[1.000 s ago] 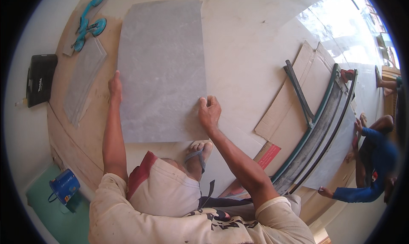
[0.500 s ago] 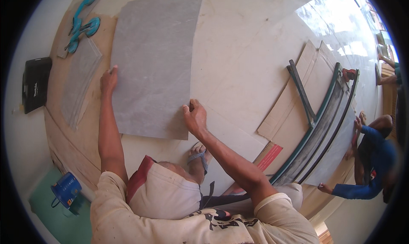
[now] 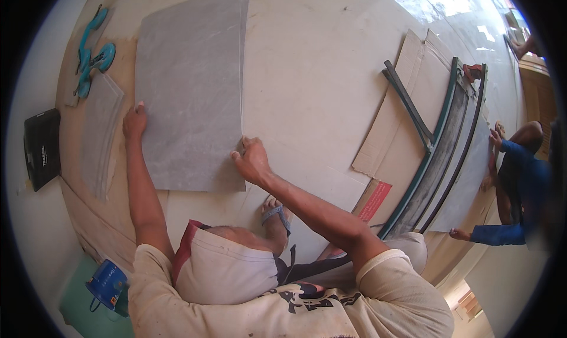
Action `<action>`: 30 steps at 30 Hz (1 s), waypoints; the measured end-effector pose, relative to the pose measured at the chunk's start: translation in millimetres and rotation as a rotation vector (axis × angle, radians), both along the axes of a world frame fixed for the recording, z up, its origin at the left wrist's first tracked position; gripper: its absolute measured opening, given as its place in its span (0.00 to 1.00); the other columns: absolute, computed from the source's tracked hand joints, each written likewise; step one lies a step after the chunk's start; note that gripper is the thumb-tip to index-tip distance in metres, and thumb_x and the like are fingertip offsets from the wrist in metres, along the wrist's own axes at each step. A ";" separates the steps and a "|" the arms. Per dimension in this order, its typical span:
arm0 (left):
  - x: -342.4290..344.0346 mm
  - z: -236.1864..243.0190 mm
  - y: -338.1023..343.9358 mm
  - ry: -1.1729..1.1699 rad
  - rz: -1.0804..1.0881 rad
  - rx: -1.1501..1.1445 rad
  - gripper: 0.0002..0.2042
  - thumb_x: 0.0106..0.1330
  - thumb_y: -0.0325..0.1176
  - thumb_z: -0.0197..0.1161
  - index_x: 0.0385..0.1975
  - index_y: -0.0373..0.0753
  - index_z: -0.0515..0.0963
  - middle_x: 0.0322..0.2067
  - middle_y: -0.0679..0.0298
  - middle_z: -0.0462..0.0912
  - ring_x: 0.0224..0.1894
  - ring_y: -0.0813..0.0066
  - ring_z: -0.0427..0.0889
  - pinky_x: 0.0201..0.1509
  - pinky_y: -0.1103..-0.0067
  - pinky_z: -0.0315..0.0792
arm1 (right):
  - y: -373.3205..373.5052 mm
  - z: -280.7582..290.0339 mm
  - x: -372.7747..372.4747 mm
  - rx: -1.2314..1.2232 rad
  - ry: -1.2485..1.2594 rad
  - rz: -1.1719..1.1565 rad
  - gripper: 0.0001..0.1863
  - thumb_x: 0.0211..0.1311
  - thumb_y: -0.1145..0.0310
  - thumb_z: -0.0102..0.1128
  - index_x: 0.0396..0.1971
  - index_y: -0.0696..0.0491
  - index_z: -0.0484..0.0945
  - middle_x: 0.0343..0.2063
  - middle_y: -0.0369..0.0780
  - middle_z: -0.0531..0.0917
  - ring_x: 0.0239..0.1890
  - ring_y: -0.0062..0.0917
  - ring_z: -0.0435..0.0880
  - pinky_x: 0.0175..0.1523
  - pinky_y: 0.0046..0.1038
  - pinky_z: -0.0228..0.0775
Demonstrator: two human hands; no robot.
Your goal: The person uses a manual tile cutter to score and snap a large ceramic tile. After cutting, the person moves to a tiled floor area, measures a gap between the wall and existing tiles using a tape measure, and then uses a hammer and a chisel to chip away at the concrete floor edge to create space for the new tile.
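My left hand grips the left edge of a large grey marbled tile, fingers bent round it. My right hand has its curled fingers and thumb at the tile's right edge, near the lower corner. A second edge shows along the right side, so another sheet appears to lie under it. The tile lies on a pale tiled floor, just beyond my bent knee and sandalled foot.
Teal suction lifters, grey strips, black case and blue bucket are left. Right are cardboard, a long tile cutter and a blue-sleeved co-worker. Another person's foot shows upper right.
The tile and both my hands have shifted left in view, the tile slightly upward too. The co-worker's arms have moved a little; the surroundings have also shifted with the camera.
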State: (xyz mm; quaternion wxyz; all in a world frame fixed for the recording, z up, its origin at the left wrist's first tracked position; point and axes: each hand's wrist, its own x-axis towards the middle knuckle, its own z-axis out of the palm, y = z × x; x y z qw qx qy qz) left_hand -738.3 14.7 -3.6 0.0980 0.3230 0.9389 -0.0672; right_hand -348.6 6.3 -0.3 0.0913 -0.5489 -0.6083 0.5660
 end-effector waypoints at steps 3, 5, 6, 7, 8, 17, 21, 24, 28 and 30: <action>2.2 -4.1 3.4 -0.004 0.040 0.005 0.30 0.71 0.55 0.43 0.55 0.34 0.74 0.53 0.46 0.77 0.57 0.47 0.74 0.59 0.59 0.66 | 5.0 4.7 0.9 -0.062 -0.024 0.043 0.21 0.57 0.66 0.59 0.44 0.67 0.73 0.42 0.61 0.75 0.51 0.51 0.73 0.57 0.43 0.66; 6.2 -7.7 6.9 0.002 0.044 0.011 0.30 0.71 0.55 0.43 0.56 0.34 0.74 0.54 0.46 0.77 0.57 0.47 0.74 0.60 0.59 0.66 | 8.8 5.2 1.4 -0.079 -0.036 0.067 0.20 0.57 0.67 0.59 0.45 0.67 0.73 0.43 0.62 0.74 0.48 0.52 0.74 0.56 0.44 0.67; -1.2 -12.0 0.7 0.018 0.029 0.005 0.30 0.70 0.55 0.43 0.56 0.34 0.74 0.54 0.47 0.77 0.58 0.48 0.74 0.60 0.60 0.66 | 9.1 6.5 1.2 -0.094 -0.041 0.081 0.20 0.57 0.67 0.59 0.45 0.66 0.73 0.44 0.63 0.74 0.47 0.52 0.74 0.55 0.44 0.67; -5.8 -18.5 -3.8 0.024 0.005 -0.007 0.30 0.70 0.55 0.43 0.56 0.34 0.74 0.54 0.47 0.77 0.58 0.48 0.73 0.61 0.60 0.65 | 7.4 6.4 1.2 -0.076 -0.053 0.103 0.20 0.57 0.67 0.59 0.45 0.66 0.74 0.41 0.62 0.75 0.46 0.52 0.76 0.55 0.44 0.68; -13.9 -21.6 -7.1 0.031 0.014 -0.026 0.30 0.70 0.56 0.43 0.56 0.35 0.74 0.54 0.48 0.76 0.58 0.48 0.73 0.61 0.60 0.65 | 6.5 5.9 -2.2 -0.061 -0.064 0.125 0.19 0.57 0.66 0.59 0.44 0.65 0.75 0.39 0.61 0.77 0.44 0.52 0.77 0.54 0.44 0.69; -87.2 16.3 -0.1 0.383 -0.166 -0.320 0.33 0.67 0.61 0.45 0.60 0.40 0.71 0.59 0.50 0.72 0.62 0.49 0.70 0.62 0.59 0.66 | 61.2 42.2 130.6 0.086 -0.035 0.301 0.19 0.60 0.63 0.60 0.46 0.60 0.80 0.36 0.53 0.84 0.42 0.42 0.84 0.50 0.35 0.75; -11.2 87.2 23.3 0.477 -0.470 -0.074 0.28 0.68 0.57 0.49 0.56 0.41 0.76 0.54 0.52 0.77 0.58 0.54 0.73 0.61 0.65 0.67 | 61.3 47.9 274.6 -0.005 -0.213 0.229 0.18 0.61 0.65 0.60 0.48 0.60 0.78 0.36 0.51 0.84 0.38 0.39 0.85 0.45 0.36 0.76; 127.1 82.8 50.8 0.245 -0.847 0.203 0.21 0.69 0.50 0.54 0.51 0.41 0.78 0.50 0.55 0.79 0.53 0.58 0.78 0.58 0.68 0.70 | 3.2 42.5 369.8 0.084 -0.432 0.318 0.14 0.57 0.69 0.58 0.42 0.59 0.79 0.34 0.51 0.82 0.43 0.45 0.82 0.47 0.40 0.74; 390.1 57.3 5.7 -0.581 -1.091 0.351 0.11 0.61 0.33 0.65 0.42 0.39 0.77 0.41 0.56 0.81 0.44 0.56 0.81 0.48 0.68 0.75 | -93.7 38.2 445.6 0.218 -0.457 0.532 0.16 0.55 0.67 0.63 0.42 0.57 0.77 0.33 0.50 0.79 0.41 0.47 0.80 0.45 0.42 0.74; 475.3 42.6 -39.2 -0.927 -1.320 0.318 0.11 0.58 0.31 0.67 0.38 0.38 0.77 0.38 0.56 0.80 0.42 0.56 0.80 0.47 0.68 0.75 | -122.0 52.2 442.5 0.119 -0.452 0.429 0.24 0.52 0.65 0.66 0.49 0.56 0.73 0.41 0.51 0.76 0.45 0.45 0.79 0.47 0.42 0.74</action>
